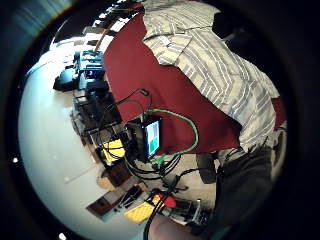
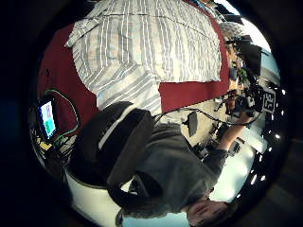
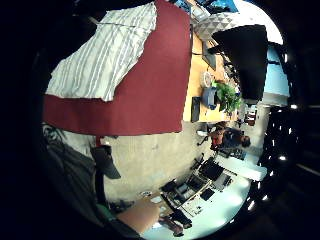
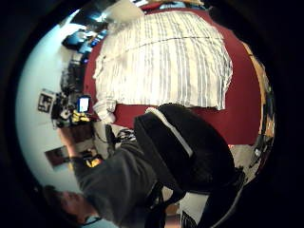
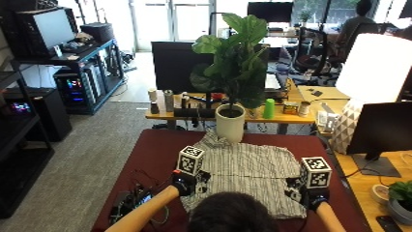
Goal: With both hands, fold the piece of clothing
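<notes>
I see the striped shirt (image 5: 248,176) flat mid-frame on the table (image 5: 151,159), long axis left-right; left hand (image 5: 184,182) and right hand (image 5: 314,198) flank its near corners (finger state unreadable).

From my outside view, the head (image 5: 235,212) at the lower edge covers the near hem of the striped shirt (image 5: 248,169), so I can't see how that edge lies. Both the left hand (image 5: 184,182) and the right hand (image 5: 313,197) sit under their markers; I can't tell whether any fingertip touches cloth or how the fingers are bent. The small device (image 5: 138,199) near the left hand is too small to read.
</notes>
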The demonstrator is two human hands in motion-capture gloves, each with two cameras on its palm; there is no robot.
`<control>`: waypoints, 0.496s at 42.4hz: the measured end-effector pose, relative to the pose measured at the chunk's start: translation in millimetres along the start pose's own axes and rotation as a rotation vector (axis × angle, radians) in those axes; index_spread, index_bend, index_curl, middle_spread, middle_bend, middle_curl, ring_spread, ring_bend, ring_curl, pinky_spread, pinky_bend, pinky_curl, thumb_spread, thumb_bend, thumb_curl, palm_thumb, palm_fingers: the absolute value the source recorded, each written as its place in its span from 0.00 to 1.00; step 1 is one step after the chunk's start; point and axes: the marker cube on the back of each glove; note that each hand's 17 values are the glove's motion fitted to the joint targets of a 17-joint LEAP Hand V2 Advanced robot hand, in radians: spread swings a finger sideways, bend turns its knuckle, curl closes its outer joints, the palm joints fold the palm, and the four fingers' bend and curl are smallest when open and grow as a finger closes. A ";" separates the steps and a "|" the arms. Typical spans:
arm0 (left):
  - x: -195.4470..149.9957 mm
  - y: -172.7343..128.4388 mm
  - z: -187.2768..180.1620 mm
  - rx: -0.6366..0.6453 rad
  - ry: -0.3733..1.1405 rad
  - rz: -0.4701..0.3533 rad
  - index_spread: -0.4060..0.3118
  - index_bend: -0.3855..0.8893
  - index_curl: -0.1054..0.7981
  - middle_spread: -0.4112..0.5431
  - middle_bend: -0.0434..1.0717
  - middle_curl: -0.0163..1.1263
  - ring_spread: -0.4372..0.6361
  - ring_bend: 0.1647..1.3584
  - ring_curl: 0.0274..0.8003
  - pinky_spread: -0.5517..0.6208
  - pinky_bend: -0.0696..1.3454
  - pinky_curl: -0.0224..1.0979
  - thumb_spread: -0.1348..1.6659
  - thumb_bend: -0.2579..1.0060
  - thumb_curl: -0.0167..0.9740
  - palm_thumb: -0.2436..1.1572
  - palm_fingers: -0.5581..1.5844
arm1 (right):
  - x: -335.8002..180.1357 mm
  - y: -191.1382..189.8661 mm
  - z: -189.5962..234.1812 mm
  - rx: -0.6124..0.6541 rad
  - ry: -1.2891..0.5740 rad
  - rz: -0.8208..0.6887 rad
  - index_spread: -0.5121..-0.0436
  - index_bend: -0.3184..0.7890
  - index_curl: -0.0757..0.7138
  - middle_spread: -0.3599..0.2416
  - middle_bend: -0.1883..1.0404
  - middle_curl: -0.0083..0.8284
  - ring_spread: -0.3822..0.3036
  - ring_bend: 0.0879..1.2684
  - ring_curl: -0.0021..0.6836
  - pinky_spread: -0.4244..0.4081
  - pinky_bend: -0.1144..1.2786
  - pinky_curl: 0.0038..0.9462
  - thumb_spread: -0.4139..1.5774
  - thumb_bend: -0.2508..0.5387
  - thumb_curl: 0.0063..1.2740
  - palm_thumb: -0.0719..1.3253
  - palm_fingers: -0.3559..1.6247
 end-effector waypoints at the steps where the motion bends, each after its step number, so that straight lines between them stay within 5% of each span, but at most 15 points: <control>1: 0.1 0.2 -0.4 0.003 0.000 0.001 0.53 0.44 0.17 0.49 0.15 0.04 0.47 0.24 0.08 0.55 0.31 0.09 0.29 0.22 0.04 0.22 0.46 | -0.1 0.0 0.1 0.000 0.000 -0.001 0.74 0.38 0.13 0.56 0.36 0.09 0.57 0.24 0.10 0.59 0.41 0.09 0.42 0.47 0.02 0.19 0.47; 9: 4.6 6.9 -2.1 0.031 -0.003 0.019 0.52 0.42 0.27 0.54 0.16 0.10 0.51 0.32 0.24 0.61 0.35 0.19 0.50 0.20 0.09 0.23 0.42 | -1.6 6.0 -0.2 0.001 0.008 -0.008 0.51 0.38 0.23 0.54 0.38 0.22 0.58 0.29 0.29 0.66 0.48 0.21 0.64 0.47 0.05 0.22 0.43; 21: 15.4 18.0 4.6 0.046 0.017 0.092 0.54 0.39 0.30 0.60 0.17 0.14 0.54 0.41 0.32 0.65 0.41 0.26 0.59 0.19 0.16 0.22 0.35 | 0.8 13.2 6.9 -0.037 0.001 -0.014 0.42 0.36 0.27 0.53 0.37 0.31 0.58 0.32 0.37 0.69 0.53 0.26 0.76 0.41 0.08 0.24 0.41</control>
